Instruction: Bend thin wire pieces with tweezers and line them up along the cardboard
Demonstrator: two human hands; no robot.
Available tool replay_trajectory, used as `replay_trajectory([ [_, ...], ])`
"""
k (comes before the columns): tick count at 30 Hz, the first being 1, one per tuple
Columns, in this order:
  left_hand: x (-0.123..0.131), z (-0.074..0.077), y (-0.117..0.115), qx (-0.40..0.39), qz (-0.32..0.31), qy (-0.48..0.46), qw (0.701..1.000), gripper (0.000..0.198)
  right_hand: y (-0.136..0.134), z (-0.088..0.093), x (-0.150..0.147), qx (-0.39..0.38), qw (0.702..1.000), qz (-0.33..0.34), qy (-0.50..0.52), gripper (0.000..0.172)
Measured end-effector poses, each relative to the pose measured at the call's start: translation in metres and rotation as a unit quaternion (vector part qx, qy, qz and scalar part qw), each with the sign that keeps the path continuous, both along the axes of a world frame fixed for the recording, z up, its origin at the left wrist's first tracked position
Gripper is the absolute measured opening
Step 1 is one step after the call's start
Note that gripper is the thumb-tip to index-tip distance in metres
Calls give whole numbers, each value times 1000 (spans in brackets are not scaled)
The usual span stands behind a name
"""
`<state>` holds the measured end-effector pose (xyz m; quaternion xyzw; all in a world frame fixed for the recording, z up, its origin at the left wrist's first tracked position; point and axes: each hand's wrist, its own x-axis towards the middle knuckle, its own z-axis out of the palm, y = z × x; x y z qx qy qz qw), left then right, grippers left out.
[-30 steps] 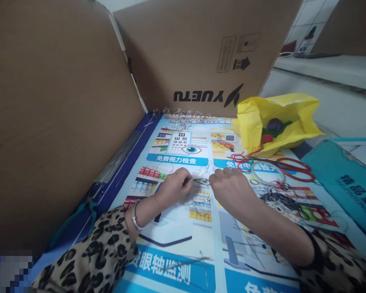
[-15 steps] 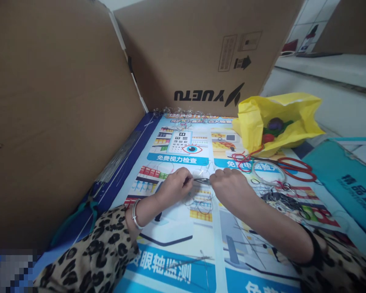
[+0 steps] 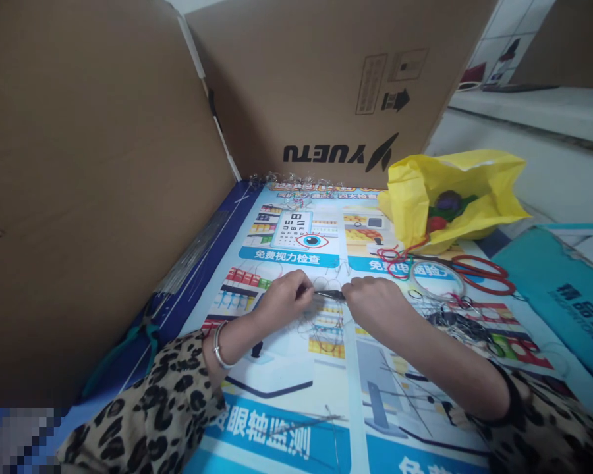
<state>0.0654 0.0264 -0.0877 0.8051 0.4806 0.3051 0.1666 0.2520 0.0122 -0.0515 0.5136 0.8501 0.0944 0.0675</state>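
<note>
Currently, both hands pinch one thin metal piece (image 3: 329,294): the left hand (image 3: 282,301) grips its left end, the right hand (image 3: 375,304) its right end. The piece is held just above the printed poster (image 3: 286,388) on the worktop (wire loops (image 3: 326,337) lie beneath). Further right lie red scissors (image 3: 481,273) and a yellow bag (image 3: 474,184).

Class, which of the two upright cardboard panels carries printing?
The rear panel, behind the yellow bag: it bears an upside-down YUETU logo; the left panel is plain.
</note>
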Motion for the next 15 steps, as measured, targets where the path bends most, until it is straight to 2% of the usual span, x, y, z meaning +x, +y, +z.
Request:
replay_trajectory([
  [6,-1,1,2,-24,14,-13,1000,7,3,5,4,2,1000,-23,-7,22],
  [15,1,1,0,-7,30,12,999,6,-4,4,0,65,998,13,-7,18],
])
